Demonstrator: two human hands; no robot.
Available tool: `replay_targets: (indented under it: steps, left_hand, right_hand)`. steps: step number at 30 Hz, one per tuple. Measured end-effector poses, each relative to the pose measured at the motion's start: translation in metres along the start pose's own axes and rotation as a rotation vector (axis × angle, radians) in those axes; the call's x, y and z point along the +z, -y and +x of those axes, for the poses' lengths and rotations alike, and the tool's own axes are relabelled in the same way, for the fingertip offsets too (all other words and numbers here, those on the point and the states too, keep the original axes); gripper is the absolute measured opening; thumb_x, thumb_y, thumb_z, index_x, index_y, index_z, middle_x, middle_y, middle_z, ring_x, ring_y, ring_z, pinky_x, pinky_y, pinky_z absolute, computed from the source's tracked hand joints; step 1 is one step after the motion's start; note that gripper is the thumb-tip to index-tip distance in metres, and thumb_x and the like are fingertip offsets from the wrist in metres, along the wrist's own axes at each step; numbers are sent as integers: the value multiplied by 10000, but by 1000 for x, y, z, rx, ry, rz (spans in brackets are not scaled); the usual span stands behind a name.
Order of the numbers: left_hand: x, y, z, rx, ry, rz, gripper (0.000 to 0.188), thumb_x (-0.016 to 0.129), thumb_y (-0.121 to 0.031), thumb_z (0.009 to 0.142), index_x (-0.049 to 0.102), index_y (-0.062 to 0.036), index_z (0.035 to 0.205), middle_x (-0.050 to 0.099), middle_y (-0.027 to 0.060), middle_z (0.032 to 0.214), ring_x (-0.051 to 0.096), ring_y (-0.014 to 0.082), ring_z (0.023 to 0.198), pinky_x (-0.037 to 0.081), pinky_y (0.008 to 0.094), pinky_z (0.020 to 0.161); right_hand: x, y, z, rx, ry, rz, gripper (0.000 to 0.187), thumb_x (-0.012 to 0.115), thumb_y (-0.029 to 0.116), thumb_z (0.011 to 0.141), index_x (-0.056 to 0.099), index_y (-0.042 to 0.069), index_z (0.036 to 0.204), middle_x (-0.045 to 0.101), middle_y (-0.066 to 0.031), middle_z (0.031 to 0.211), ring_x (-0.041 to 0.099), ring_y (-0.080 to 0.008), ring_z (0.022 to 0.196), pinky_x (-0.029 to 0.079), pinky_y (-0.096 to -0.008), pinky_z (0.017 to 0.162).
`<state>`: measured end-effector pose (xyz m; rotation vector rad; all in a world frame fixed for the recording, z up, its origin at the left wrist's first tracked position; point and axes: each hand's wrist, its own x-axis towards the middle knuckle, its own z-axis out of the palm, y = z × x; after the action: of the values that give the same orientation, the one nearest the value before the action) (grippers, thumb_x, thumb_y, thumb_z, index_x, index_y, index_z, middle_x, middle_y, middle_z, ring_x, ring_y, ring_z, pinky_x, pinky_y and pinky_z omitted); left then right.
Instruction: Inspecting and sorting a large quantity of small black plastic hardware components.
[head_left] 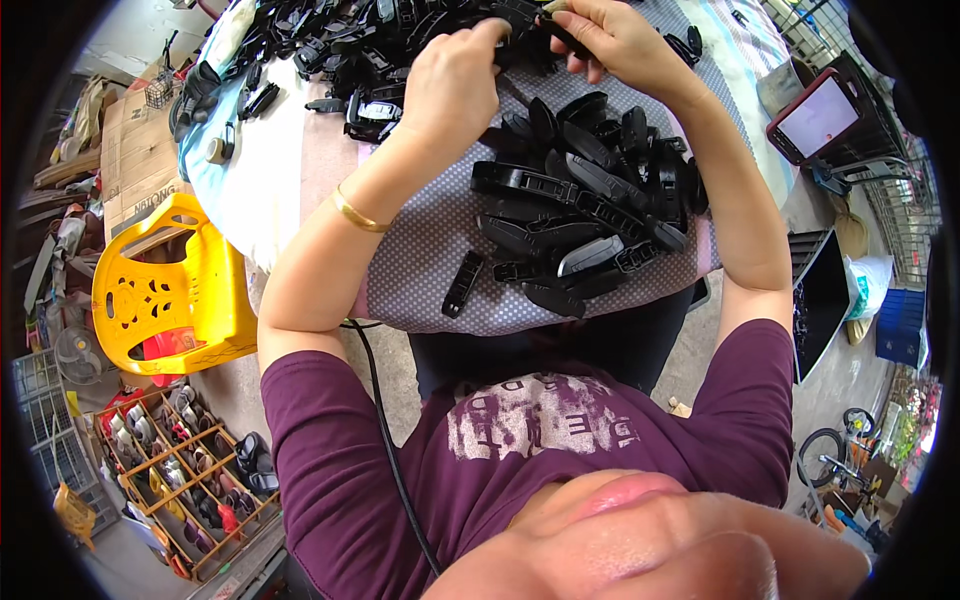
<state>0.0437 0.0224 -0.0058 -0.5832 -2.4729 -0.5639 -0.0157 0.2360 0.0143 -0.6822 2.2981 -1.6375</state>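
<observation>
On the far part of the table, my right hand [612, 42] pinches a slim black plastic piece [566, 36] between thumb and fingers. My left hand [456, 82] is just left of it, back upward and fingers curled. Its fingertips point into dark parts, and whatever they hold is hidden. Beyond both hands spreads a large heap of black plastic parts [335, 45]. Nearer to me, between my forearms, lies a second pile of long, curved black plastic pieces [590, 200]. One ridged black strip [463, 283] rests apart at that pile's near left.
A patterned cloth [410, 270] covers the table. To the left stand a yellow plastic chair [215, 290] and a wooden shoe rack [180, 470]. A phone [815, 118] is propped at the right, above a black bin [818, 300]. A black cable [375, 390] hangs along my front.
</observation>
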Motion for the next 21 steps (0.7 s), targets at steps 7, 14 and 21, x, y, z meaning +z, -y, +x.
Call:
replay_targets:
  steps: [7,14,21]
  left_hand:
    - [-2,11,12,-515,121,-1094,459,632,66,935,582,36,1391,713,51,1057,660,128,868,556,251,794]
    - [3,20,10,-530,73,-1165,420,646,60,931,618,37,1349,714,57,1078,660,110,865,556,243,782]
    - [-4,10,9,-541,74,-1312,394,673,38,939,637,34,1331,729,69,1140,677,113,904,562,245,811]
  right_hand:
    - [16,3,-3,-17,-59,140,212,559,135,1052,704,-4,1121,705,-30,849,676,-109,656,553,-249,558]
    - [30,-1,-8,-332,-270,-144,178,631,79,993,724,-42,1086,733,-95,855,683,-143,703,530,-285,622]
    - [38,10,-16,-591,-414,-301,141,597,37,974,688,-40,1052,707,-229,931,717,-330,858,544,-379,747]
